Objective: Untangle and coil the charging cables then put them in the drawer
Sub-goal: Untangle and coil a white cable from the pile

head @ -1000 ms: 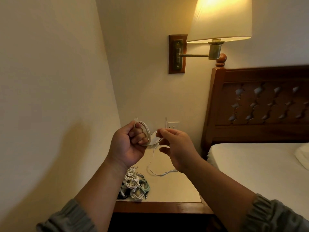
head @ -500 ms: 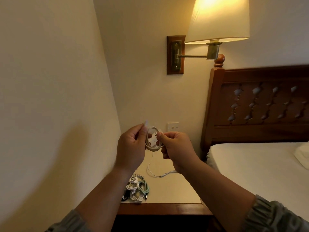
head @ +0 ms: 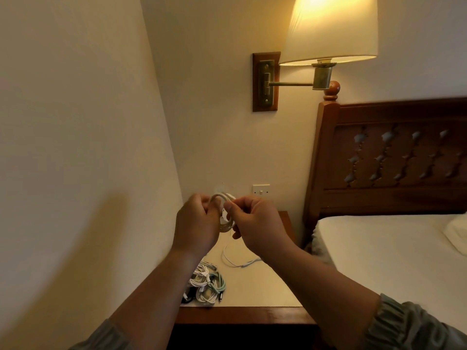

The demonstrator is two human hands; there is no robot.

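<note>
The hands have drawn closer since a moment ago. At 9 o'clock of the white cable (head: pixel 223 210), the left hand (head: pixel 195 223) pinches its coil; at 3 o'clock the right hand (head: pixel 255 221) pinches the wrap. The loose tail (head: pixel 235 261), trailing onto the nightstand (head: pixel 265 286), could snag the cable pile (head: pixel 204 286).

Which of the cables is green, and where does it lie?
The green cable lies on the nightstand, at the right side of the cable pile. The others there look white, as does the cable coiled between the hands.
</note>
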